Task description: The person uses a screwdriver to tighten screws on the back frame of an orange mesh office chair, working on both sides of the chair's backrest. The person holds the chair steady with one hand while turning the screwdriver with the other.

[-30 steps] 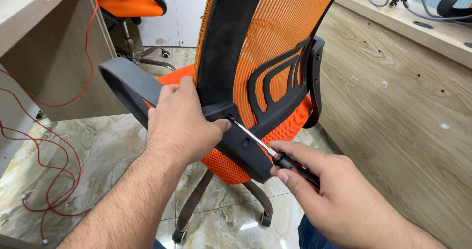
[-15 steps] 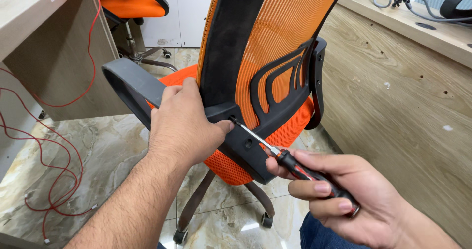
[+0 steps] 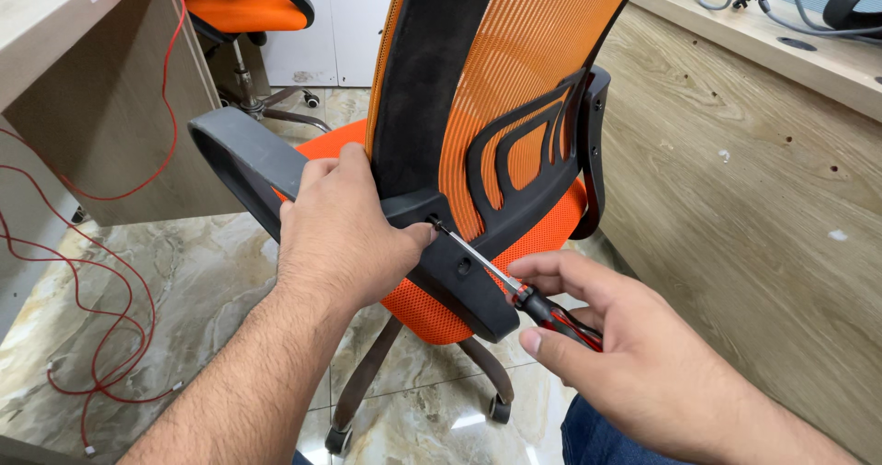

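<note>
My left hand [image 3: 342, 235] lies flat on the black back bracket [image 3: 459, 254] of the orange mesh office chair [image 3: 514, 88], centre of frame; my fingers are wrapped loosely over the bracket's upper edge, thumb tip just beside the screw hole. My right hand [image 3: 625, 345], lower right, pinches the red-and-black handle of a screwdriver [image 3: 514, 286] between thumb and fingertips. The metal shaft runs up and left, its tip seated in the hole on the bracket. The black armrest [image 3: 243, 162] juts toward mid-left, partly under my left wrist. The chair's castor base [image 3: 413, 401] stands on the marble floor [image 3: 184, 290]. Red cable [image 3: 83, 272] loops at left below a wooden bench [image 3: 101, 79]. A second orange chair [image 3: 239, 1] is at upper left.
</note>
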